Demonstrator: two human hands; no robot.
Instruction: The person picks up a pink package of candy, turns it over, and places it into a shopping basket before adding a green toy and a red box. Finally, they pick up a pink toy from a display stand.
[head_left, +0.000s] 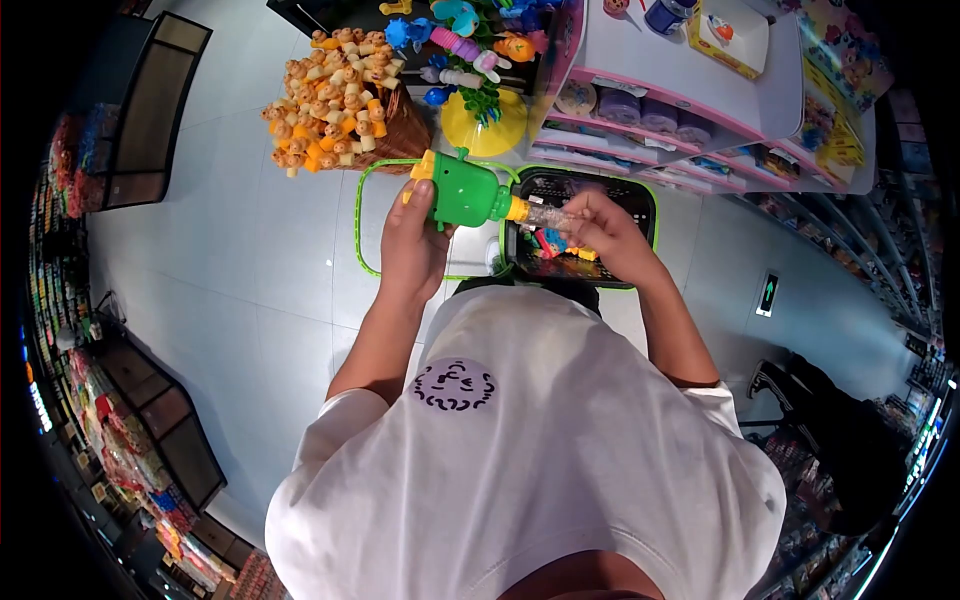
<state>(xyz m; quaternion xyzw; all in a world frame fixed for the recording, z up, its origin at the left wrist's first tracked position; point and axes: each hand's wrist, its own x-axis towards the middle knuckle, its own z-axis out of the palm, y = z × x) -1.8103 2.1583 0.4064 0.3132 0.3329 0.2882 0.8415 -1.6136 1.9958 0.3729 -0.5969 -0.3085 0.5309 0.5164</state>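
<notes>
A green toy figure with yellow ends (pixel 466 191) is held sideways between my hands. My left hand (pixel 411 238) is closed round its yellow end on the left. From its right side runs a clear tube (pixel 546 215) with small pale bits inside. My right hand (pixel 606 232) pinches the far end of this tube, its fingers partly covering it. Just below, a black shopping basket with a green rim (pixel 643 190) holds several colourful small items (pixel 550 242). A green loop handle (pixel 358 225) stretches out to the left of the basket.
A wicker basket (pixel 408 125) full of orange and cream figure-topped toys stands ahead on the left. Beside it is a yellow stand (pixel 500 130) with colourful toys. Pink-edged shelves (pixel 640 85) rise ahead on the right. A person in dark clothes (pixel 840 450) is at the right.
</notes>
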